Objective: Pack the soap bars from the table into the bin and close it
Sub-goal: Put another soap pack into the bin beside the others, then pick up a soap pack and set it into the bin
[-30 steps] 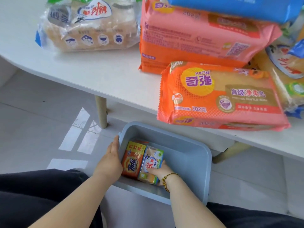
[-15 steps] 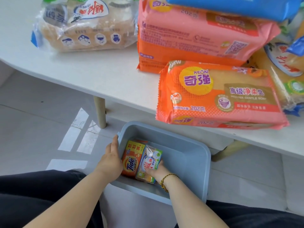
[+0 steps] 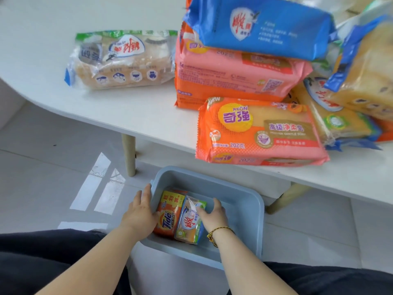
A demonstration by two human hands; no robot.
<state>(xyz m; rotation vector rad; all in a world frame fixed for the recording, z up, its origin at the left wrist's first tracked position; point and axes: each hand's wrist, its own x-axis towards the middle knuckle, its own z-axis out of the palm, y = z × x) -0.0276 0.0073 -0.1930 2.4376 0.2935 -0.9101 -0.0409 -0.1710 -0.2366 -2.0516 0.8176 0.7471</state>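
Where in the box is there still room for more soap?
The blue bin is bare on its right half, from the right hand to the right wall. Its left side is crowded: the Tide bar and the clear-wrapped bar sit side by side, next to the left hand.

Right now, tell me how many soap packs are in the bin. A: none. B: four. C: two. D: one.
C: the bin holds just two packs side by side, the orange Tide pack and the clear pack next to it, between the hands.
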